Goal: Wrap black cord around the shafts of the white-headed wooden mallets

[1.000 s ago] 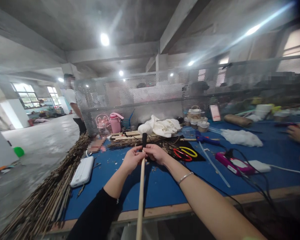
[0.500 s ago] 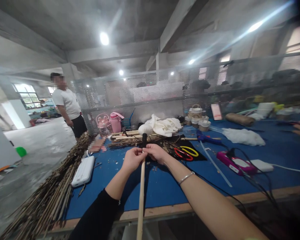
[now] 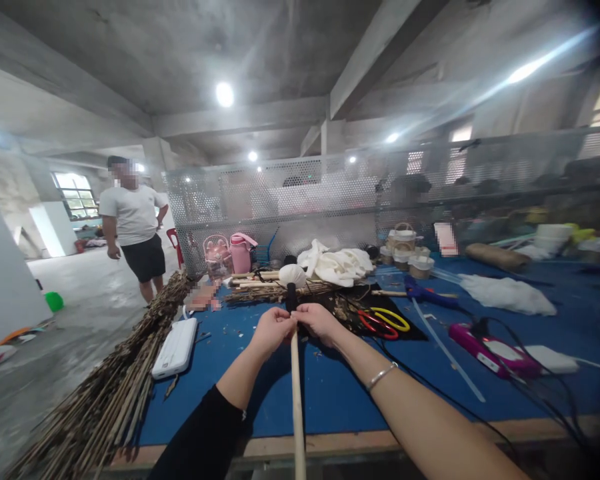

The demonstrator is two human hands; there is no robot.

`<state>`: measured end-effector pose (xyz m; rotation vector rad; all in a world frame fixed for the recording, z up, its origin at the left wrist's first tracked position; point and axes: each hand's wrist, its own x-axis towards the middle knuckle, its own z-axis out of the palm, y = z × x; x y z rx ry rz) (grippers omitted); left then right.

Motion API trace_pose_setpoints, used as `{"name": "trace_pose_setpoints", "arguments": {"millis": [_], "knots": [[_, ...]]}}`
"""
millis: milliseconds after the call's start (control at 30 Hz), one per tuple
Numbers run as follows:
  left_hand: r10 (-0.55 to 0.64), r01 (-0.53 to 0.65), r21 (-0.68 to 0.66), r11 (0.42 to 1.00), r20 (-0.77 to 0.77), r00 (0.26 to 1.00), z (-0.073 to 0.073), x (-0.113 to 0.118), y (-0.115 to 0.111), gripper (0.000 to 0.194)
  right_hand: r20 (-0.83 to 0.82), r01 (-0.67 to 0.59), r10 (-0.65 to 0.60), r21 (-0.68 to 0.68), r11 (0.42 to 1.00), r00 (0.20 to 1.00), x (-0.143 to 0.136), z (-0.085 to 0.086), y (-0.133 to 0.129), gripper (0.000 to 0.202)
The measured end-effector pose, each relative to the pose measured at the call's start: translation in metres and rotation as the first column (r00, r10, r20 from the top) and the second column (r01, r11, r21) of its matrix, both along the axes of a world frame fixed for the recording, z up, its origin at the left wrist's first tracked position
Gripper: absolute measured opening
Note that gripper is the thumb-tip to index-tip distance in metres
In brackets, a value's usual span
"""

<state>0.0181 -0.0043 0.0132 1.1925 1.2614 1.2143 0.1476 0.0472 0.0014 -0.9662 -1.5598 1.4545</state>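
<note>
A pale wooden stick [image 3: 297, 393] runs from the bottom of the view up to my two hands. Its far end carries a black wrapped section [image 3: 292, 295] and a round white cloth head [image 3: 293, 275]. My left hand [image 3: 274, 328] pinches it from the left, just below the black part. From the right, my right hand [image 3: 317, 321] pinches the same spot, fingertips nearly meeting. What exactly lies between the fingertips is too small to tell. Scissors [image 3: 385, 323] with red and yellow handles lie right of my right hand.
Dry twigs [image 3: 110, 380] spread along the table's left side beside a white power bank [image 3: 175, 348]. White cloth [image 3: 336, 264] lies behind the hands. To the right are a blue glue gun [image 3: 430, 293], a purple power strip [image 3: 493, 350] and cables. A person [image 3: 135, 223] stands beyond, left.
My view has shifted left and up, so the table sits lower and further right. The round white head stands out more clearly above the black part. Both hands keep their pinch.
</note>
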Motion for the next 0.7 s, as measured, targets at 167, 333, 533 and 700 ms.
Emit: {"name": "trace_pose_setpoints", "arguments": {"millis": [167, 333, 533, 700], "knots": [[0.004, 0.002, 0.035, 0.999, -0.166, 0.986, -0.002, -0.002, -0.003, 0.041, 0.017, -0.025, 0.024, 0.054, 0.998, 1.000, 0.000, 0.002, -0.003, 0.027], [-0.041, 0.044, 0.033, 0.998, -0.082, 0.996, -0.001, -0.002, -0.002, 0.043, -0.007, -0.051, 0.051, 0.030, 0.998, 0.999, 0.004, 0.007, -0.004, 0.027], [-0.123, 0.122, 0.041, 0.992, 0.022, 0.992, 0.006, -0.005, -0.004, 0.043, -0.095, -0.202, 0.199, -0.019, 0.979, 0.975, 0.013, 0.012, -0.003, 0.028], [-0.234, 0.234, 0.014, 0.972, 0.108, 0.966, 0.007, -0.012, -0.003, 0.036, -0.149, -0.261, 0.254, -0.030, 0.965, 0.956, 0.015, 0.015, -0.007, 0.031]]}}
